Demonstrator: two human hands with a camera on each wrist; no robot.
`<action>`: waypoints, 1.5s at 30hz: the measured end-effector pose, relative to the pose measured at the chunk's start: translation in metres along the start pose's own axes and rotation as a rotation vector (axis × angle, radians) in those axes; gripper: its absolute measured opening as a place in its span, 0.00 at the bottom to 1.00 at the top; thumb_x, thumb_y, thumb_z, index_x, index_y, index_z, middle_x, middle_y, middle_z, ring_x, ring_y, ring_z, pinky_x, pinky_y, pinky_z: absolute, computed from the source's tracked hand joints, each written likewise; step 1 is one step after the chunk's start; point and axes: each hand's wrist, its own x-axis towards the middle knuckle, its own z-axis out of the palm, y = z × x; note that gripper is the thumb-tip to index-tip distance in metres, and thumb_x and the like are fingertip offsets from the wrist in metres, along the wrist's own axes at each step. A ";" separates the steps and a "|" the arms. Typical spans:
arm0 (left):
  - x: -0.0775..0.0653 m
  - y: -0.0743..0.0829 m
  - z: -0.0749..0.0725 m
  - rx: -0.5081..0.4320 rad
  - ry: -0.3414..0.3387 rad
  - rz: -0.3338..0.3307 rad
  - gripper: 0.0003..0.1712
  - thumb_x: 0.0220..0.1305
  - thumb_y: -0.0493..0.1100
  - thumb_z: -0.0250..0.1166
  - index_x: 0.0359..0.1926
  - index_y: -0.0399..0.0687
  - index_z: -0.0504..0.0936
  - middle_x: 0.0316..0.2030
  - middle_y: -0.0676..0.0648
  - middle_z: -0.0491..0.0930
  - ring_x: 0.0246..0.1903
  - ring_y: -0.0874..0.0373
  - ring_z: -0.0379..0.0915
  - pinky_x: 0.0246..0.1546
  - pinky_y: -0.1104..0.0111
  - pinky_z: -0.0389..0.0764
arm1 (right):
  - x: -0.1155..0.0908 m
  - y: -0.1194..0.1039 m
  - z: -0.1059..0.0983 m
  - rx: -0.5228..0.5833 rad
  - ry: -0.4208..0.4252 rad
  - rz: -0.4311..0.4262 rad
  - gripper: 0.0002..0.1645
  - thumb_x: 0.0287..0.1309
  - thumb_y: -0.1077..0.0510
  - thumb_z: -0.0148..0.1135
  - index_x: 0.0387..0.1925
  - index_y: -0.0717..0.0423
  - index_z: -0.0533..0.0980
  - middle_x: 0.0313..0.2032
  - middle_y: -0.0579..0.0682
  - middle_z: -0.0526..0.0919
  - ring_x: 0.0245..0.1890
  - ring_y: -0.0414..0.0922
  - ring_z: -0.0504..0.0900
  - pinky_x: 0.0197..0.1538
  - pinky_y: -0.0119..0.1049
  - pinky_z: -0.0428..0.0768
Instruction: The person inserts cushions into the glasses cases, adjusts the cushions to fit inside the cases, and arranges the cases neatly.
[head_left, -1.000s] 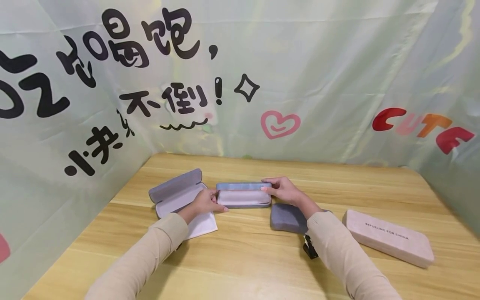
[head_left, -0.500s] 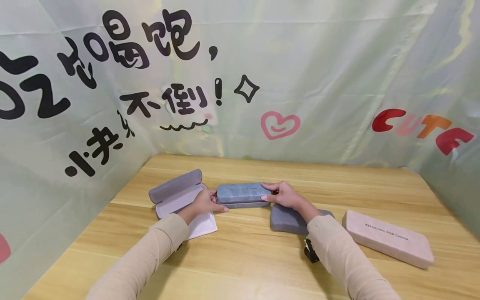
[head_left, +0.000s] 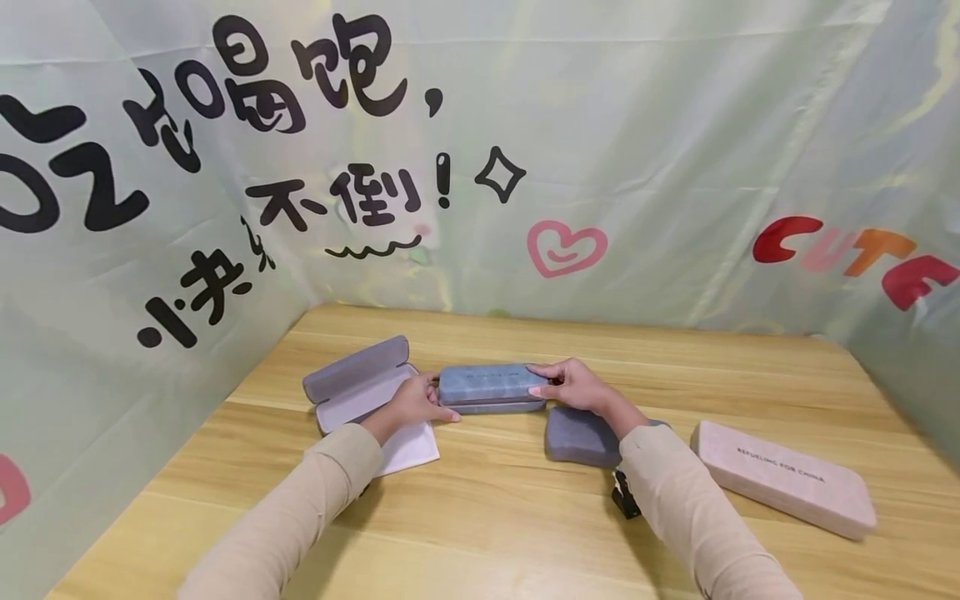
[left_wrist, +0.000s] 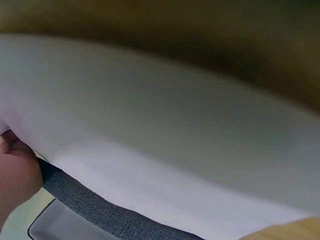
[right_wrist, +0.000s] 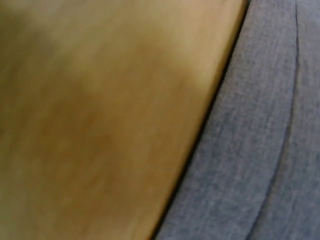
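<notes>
A blue glasses case [head_left: 491, 385] sits mid-table in the head view, its lid lowered with a narrow gap along the front. At the case's left end, my left hand [head_left: 414, 402] grips it, thumb along the front and fingers behind. My right hand [head_left: 576, 387] pinches the lid's right end between thumb and fingers. Beneath the left wrist, a white cloth or sheet [head_left: 416, 450] hangs out in front of an open grey glasses case [head_left: 360, 390]. That white piece [left_wrist: 150, 130] fills much of the left wrist view, where part of the left hand [left_wrist: 17, 175] shows.
Under the right forearm lies a closed dark grey glasses case [head_left: 581, 437], whose fabric side [right_wrist: 235, 135] shows in the right wrist view. Farther right is a long pink case [head_left: 783, 479] with printed lettering. A printed curtain [head_left: 637, 150] stands behind the wooden table [head_left: 495, 533].
The blue case's lid has swung down toward the front, covering the pale inside that showed a second ago. Both hands have stayed at the case's ends. The head view has shifted slightly.
</notes>
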 end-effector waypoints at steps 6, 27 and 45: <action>0.002 0.003 0.000 0.012 -0.014 -0.016 0.53 0.44 0.42 0.75 0.66 0.30 0.56 0.19 0.52 0.66 0.21 0.62 0.59 0.33 0.71 0.68 | -0.001 -0.001 -0.001 0.000 0.001 0.007 0.29 0.58 0.58 0.61 0.60 0.65 0.67 0.62 0.69 0.63 0.16 0.38 0.52 0.27 0.30 0.64; 0.003 0.004 0.000 0.069 -0.029 -0.001 0.51 0.45 0.44 0.75 0.65 0.30 0.59 0.23 0.49 0.69 0.23 0.61 0.62 0.25 0.74 0.65 | 0.000 -0.006 0.005 -0.111 0.052 0.050 0.32 0.48 0.61 0.69 0.56 0.65 0.70 0.60 0.69 0.65 0.44 0.59 0.79 0.27 0.31 0.65; -0.016 0.022 -0.020 0.160 -0.053 0.089 0.52 0.49 0.47 0.72 0.67 0.31 0.53 0.27 0.47 0.73 0.25 0.60 0.67 0.27 0.72 0.70 | -0.005 -0.026 0.009 -0.375 0.062 0.037 0.31 0.54 0.59 0.65 0.58 0.65 0.69 0.60 0.71 0.65 0.47 0.59 0.77 0.45 0.42 0.73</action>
